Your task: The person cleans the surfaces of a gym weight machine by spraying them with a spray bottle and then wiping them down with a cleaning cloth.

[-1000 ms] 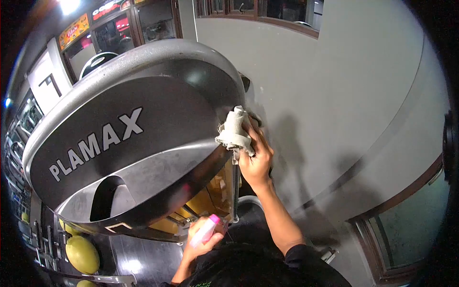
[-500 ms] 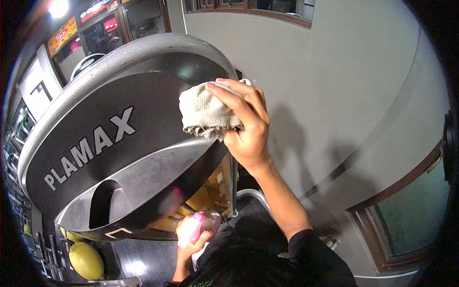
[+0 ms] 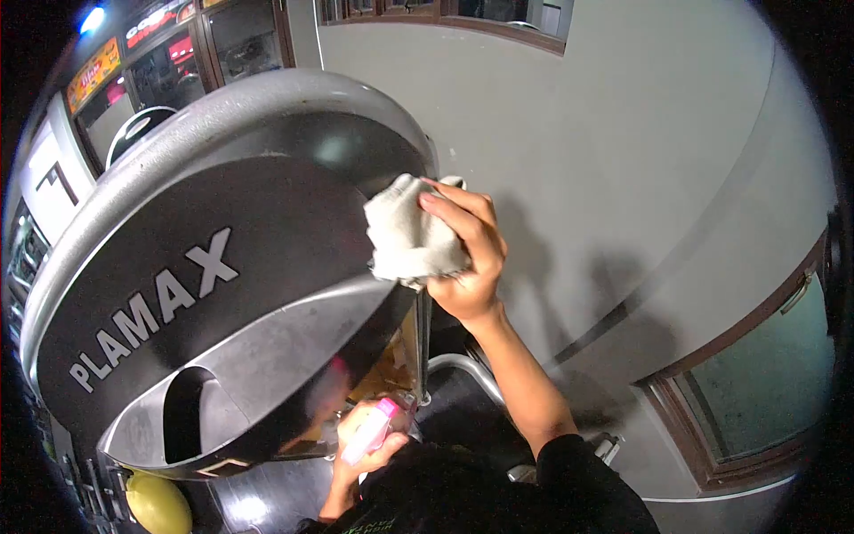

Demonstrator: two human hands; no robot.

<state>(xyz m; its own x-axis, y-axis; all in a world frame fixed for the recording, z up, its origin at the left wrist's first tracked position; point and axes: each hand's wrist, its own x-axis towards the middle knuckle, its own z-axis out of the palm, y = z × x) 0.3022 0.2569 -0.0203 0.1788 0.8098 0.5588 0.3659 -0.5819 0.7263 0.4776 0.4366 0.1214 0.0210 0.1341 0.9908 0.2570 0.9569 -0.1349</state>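
A bunched, off-white cloth (image 3: 405, 233) is gripped by my right hand (image 3: 473, 254) at the right end of the black panel (image 3: 240, 214) lettered PLAMAX. The cloth overlaps the panel's edge near its silver rim (image 3: 294, 84); whether it touches is hard to tell. Lower down, close to my body, my left hand (image 3: 356, 436) is wrapped round a bottle with a pink and white spray head (image 3: 372, 431). The bottle's clear body is partly hidden by the fingers.
A grey wall (image 3: 605, 151) rises on the right, with a brown-framed window (image 3: 756, 383) low down. A curved silver tube (image 3: 471, 365) stands beside the machine. At the lower left is a yellow-green rounded object (image 3: 158, 503), with racks beyond it.
My right hand and the cloth are lower in view and slightly to the right, and the cloth is bunched differently. The machine appears shifted left and down. My left hand still holds the bottle.
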